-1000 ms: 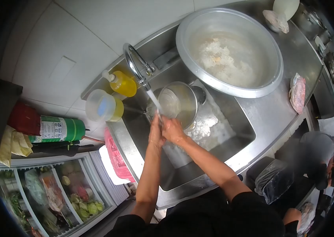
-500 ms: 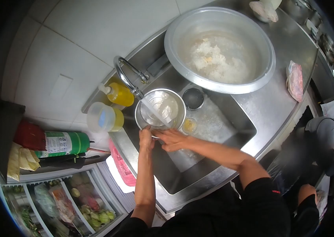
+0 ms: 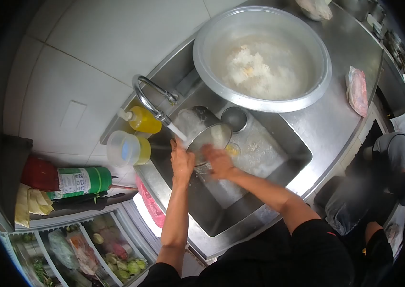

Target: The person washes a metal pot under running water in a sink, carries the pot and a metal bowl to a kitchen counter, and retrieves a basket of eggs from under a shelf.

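Now, metal pot (image 3: 203, 114): in the sink (image 3: 279, 181), tipped on its side beneath the faucet (image 3: 144, 101), mouth angled toward 5 o'clock.
Left hand (image 3: 182, 160): at the pot's 8 o'clock edge, fingers bent and clamped on its rim.
Right hand (image 3: 220, 161): at 5 o'clock of the pot, before its mouth; motion blur hides whether the fingers are apart or together, and contact cannot be told.
Water (image 3: 177, 131): slants from the spout toward 4 o'clock, close by the left hand.
Slip risk: wet fingers could lose the rim, as the left hand alone visibly holds it; the pot might then knock the dark round bowl (image 3: 234, 118) at its 1 o'clock.
Splash risk: the stream striking the tilted metal could spray toward the soap bottle (image 3: 146, 119) at 10 o'clock or over the sink edge.
Pot, against the earlier frame: its mouth faced up under the stream with both hands at the near rim; now it is tipped over.
Right hand, against the earlier frame: sharper then, blurred now.
Large basin (image 3: 264, 106): unmoved on the counter at 1 o'clock, whitish food inside.
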Demonstrator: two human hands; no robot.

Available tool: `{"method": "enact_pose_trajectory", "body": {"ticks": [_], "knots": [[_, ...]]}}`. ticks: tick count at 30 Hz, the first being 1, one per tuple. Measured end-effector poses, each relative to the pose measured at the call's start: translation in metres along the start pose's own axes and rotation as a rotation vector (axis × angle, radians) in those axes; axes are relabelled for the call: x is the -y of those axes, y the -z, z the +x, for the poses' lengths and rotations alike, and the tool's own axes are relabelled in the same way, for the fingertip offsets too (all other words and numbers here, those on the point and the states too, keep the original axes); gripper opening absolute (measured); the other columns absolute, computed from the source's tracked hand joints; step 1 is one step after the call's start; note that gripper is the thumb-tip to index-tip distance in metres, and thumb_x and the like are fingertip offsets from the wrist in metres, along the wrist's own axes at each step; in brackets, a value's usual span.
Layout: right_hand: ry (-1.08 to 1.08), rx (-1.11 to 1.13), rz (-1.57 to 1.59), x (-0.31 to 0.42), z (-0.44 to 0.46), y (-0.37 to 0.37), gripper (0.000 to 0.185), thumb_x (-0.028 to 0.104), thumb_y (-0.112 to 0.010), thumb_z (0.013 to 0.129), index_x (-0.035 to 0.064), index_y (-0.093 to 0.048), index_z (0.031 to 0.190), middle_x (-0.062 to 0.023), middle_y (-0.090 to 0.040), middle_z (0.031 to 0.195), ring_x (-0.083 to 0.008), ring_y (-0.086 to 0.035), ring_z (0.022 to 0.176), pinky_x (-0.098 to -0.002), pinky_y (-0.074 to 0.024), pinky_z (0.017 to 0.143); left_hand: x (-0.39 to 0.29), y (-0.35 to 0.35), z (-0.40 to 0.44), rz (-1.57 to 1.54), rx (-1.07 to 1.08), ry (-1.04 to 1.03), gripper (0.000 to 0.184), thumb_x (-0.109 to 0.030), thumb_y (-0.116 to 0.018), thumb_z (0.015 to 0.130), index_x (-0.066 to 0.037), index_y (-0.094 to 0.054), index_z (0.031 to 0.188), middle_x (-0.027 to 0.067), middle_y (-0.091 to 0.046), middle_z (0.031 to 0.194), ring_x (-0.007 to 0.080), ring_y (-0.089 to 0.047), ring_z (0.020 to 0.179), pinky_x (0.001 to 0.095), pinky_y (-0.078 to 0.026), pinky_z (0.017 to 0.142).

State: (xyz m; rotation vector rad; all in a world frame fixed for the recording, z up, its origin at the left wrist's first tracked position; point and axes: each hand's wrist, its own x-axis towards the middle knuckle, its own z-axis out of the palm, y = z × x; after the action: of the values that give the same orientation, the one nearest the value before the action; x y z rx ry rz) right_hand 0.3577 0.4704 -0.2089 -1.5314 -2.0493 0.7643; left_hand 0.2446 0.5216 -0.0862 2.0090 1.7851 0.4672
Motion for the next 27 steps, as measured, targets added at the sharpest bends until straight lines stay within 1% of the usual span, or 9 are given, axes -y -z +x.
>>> {"method": "enact_pose_trajectory", "body": {"ticks": [2, 5, 12, 14, 16, 19, 22, 24, 27], "knots": [[-0.122, 0.011, -0.241, -0.023, -0.010, 0.010, 0.061, 0.009, -0.059, 0.071, 0.0006, -0.040, 0.128, -0.0142, -0.040, 0.133, -0.0243, -0.038, 0.124, -0.0402, -0.0257, 0.106, 0.004, -0.005, -0.009, 0.026, -0.028, 0.013, 0.074, -0.001, -0.044, 0.071, -0.017, -0.022, 0.139, 0.0307, -0.042, 0.125, 0.0504, -0.046, 0.104, 0.0502, -0.039, 0.091], [0.093, -0.327, -0.519, -0.041, -0.013, 0.006, 0.059, 0.005, -0.056, 0.069, 0.0009, -0.042, 0.126, -0.0150, -0.047, 0.125, -0.0263, -0.049, 0.113, -0.0410, -0.0330, 0.099, 0.012, -0.010, -0.007, -0.028, 0.007, 0.022, 0.072, -0.002, -0.045, 0.072, -0.016, -0.023, 0.138, 0.0298, -0.045, 0.122, 0.0495, -0.049, 0.101, 0.0500, -0.040, 0.089], [0.092, -0.181, 0.038, 0.021, -0.005, -0.005, 0.034, 0.003, -0.053, 0.071, 0.0018, -0.053, 0.105, -0.0170, -0.062, 0.091, -0.0324, -0.061, 0.085, -0.0411, -0.0484, 0.074, 0.004, 0.002, 0.016, 0.125, 0.186, 0.207, 0.068, -0.006, -0.049, 0.075, -0.008, -0.024, 0.138, 0.0260, -0.051, 0.117, 0.0451, -0.055, 0.094, 0.0473, -0.045, 0.083], [0.086, -0.088, 0.113, 0.034, 0.001, 0.003, 0.034, 0.003, -0.054, 0.070, 0.0024, -0.054, 0.104, -0.0173, -0.063, 0.084, -0.0339, -0.062, 0.079, -0.0422, -0.0496, 0.068, 0.020, 0.001, 0.020, -0.002, 0.158, 0.268, 0.064, -0.008, -0.049, 0.074, -0.005, -0.029, 0.136, 0.0277, -0.052, 0.114, 0.0435, -0.059, 0.087, 0.0478, -0.047, 0.079], [0.060, -0.079, 0.141, 0.042, 0.012, 0.005, 0.036, 0.003, -0.056, 0.067, 0.0043, -0.054, 0.103, -0.0169, -0.063, 0.076, -0.0352, -0.061, 0.074, -0.0436, -0.0492, 0.065, 0.023, 0.005, 0.023, -0.535, 0.321, 0.681, 0.061, -0.010, -0.047, 0.073, -0.003, -0.036, 0.132, 0.0293, -0.054, 0.110, 0.0419, -0.059, 0.090, 0.0462, -0.046, 0.083], [0.156, -0.172, 0.193, 0.044, 0.006, -0.005, 0.030, 0.008, -0.058, 0.072, 0.0043, -0.058, 0.102, -0.0166, -0.062, 0.075, -0.0348, -0.061, 0.070, -0.0438, -0.0493, 0.064, 0.076, -0.011, 0.028, -0.258, 0.201, 0.468, 0.069, -0.008, -0.045, 0.070, -0.005, -0.028, 0.136, 0.0306, -0.057, 0.102, 0.0382, -0.061, 0.087, 0.0416, -0.050, 0.077], [0.223, -0.015, 0.292, 0.031, -0.004, 0.002, 0.036, 0.031, -0.053, 0.083, 0.0062, -0.058, 0.109, -0.0167, -0.063, 0.080, -0.0323, -0.061, 0.082, -0.0440, -0.0451, 0.083, 0.074, 0.000, 0.021, 0.000, 0.095, 0.206, 0.075, -0.007, -0.044, 0.070, -0.007, -0.018, 0.140, 0.0301, -0.058, 0.100, 0.0381, -0.062, 0.084, 0.0412, -0.051, 0.075], [0.221, 0.447, -0.279, 0.001, 0.011, 0.047, 0.060, 0.052, -0.038, 0.087, 0.0042, -0.050, 0.123, -0.0183, -0.060, 0.102, -0.0274, -0.053, 0.107, -0.0447, -0.0281, 0.102, 0.038, 0.029, 0.010, 0.044, 0.078, 0.160, 0.077, -0.007, -0.044, 0.070, -0.008, -0.015, 0.141, 0.0295, -0.059, 0.098, 0.0386, -0.062, 0.084, 0.0420, -0.050, 0.076], [0.308, -0.003, -0.576, -0.037, 0.038, 0.026, 0.068, 0.051, -0.034, 0.087, 0.0008, -0.038, 0.132, -0.0169, -0.048, 0.125, -0.0236, -0.038, 0.123, -0.0436, -0.0149, 0.108, 0.002, 0.024, 0.005, 0.018, 0.225, 0.454, 0.075, -0.006, -0.045, 0.071, -0.013, -0.019, 0.141, 0.0293, -0.058, 0.101, 0.0416, -0.056, 0.097, 0.0456, -0.044, 0.086]]}}
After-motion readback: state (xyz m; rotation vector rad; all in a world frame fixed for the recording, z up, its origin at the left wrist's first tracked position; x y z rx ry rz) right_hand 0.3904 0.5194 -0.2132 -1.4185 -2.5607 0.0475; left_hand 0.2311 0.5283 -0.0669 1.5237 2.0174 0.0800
